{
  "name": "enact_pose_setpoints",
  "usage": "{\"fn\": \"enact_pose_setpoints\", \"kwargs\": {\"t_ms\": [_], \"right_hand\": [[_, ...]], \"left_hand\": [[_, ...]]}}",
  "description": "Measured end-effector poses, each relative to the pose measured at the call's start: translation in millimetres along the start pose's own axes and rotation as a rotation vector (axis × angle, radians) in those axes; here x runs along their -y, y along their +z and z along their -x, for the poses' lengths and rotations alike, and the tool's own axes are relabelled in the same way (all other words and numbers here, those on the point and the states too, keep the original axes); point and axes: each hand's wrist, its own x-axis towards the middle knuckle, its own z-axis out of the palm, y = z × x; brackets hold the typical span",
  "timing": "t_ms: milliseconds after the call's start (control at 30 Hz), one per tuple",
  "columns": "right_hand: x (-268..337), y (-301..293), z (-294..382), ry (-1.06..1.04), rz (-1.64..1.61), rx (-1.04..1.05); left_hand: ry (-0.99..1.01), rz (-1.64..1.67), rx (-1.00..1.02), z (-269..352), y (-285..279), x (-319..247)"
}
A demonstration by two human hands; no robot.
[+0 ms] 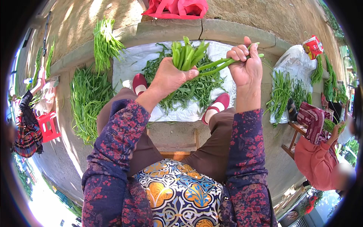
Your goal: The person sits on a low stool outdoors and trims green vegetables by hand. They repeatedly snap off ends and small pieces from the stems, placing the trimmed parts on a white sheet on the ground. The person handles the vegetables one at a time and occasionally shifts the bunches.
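My left hand [171, 74] is closed around an upright bunch of thick green stems [187, 58], which look like water spinach. Two longer stems [217, 67] stretch from beside that bunch across to my right hand [244, 63], whose fingers and thumb pinch their far ends. Beneath both hands a heap of loose green leaves and shoots [195, 93] covers much of a white plastic sheet [124, 68] on the ground. My left hand hides part of the bunch and of the heap.
Left of the sheet lies a large pile of long greens [89, 99], with a tied bundle [106, 42] on the stone kerb [235, 32]. A red bag [175, 10] sits beyond the kerb. At right, a seated person [317, 161] handles greens beside another sheet [295, 62]. Someone sits at left near a red stool [48, 126].
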Motion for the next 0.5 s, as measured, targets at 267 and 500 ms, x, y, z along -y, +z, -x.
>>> {"fn": "enact_pose_setpoints", "kwargs": {"t_ms": [267,500], "right_hand": [[-7,-2,-3,-0.012,-0.023,-0.037],[-9,15,-1,-0.203,0.263,-0.145]], "left_hand": [[0.108,-0.194,0.011,1,9,3],[-0.084,0.016,0.159,1,1,-11]]}}
